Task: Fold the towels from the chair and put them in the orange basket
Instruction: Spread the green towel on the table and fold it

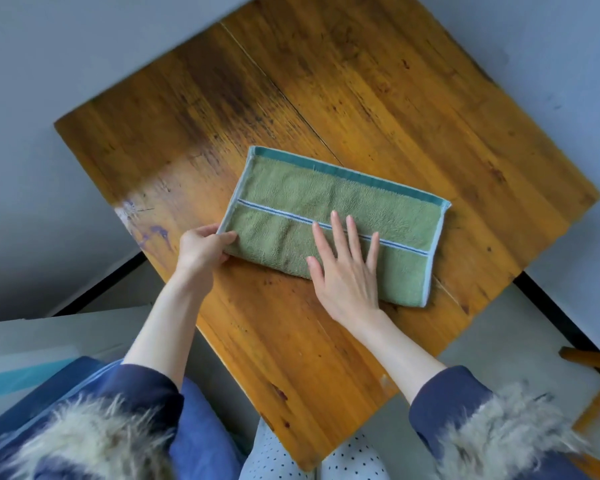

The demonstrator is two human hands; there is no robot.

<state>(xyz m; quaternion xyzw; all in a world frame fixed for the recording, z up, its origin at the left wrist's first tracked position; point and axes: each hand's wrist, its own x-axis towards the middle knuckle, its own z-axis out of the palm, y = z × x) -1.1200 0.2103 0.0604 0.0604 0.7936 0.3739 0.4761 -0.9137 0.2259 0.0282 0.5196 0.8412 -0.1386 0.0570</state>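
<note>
— What is around the person?

— A wooden table point(360, 98) with dark marks and a long crack line. Grey walls stand behind it. At the far right a bit of a wooden chair point(593, 362) peeks in. At the lower left there is a white and blue thing I cannot make out. Nothing lies on the table near the towel.

— What does the towel look like?

— The green towel point(360, 209) lies flat on the table, folded into a long shape. It has a pale blue edge, a dark green band along the far side, and a thin blue stripe across the middle.

— And the hands?

— The left hand point(203, 249) pinches the towel's near left corner, thumb on top, fingers curled under. The right hand point(347, 271) lies flat on the towel, fingers straight and spread, holding nothing.

— Is there room?

— Yes. Bare wood shows all around the towel. Its right end is close to the table's right edge.
</note>
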